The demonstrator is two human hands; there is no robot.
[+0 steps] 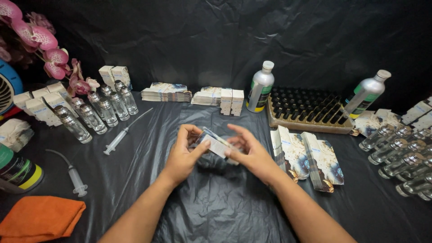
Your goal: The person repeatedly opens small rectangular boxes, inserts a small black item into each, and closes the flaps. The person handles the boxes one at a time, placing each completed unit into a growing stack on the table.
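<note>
I see both my hands in the middle of the frame, my left hand [185, 150] and right hand [249, 150] each pinching the flat little box [215, 143]. It looks light and bendy, so hold its edges.

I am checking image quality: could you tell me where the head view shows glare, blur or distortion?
Head view: glare streaks the crinkled black plastic sheet; the small flat printed carton between the left hand and right hand is slightly motion-blurred; wide-angle distortion bends the edges.
</note>
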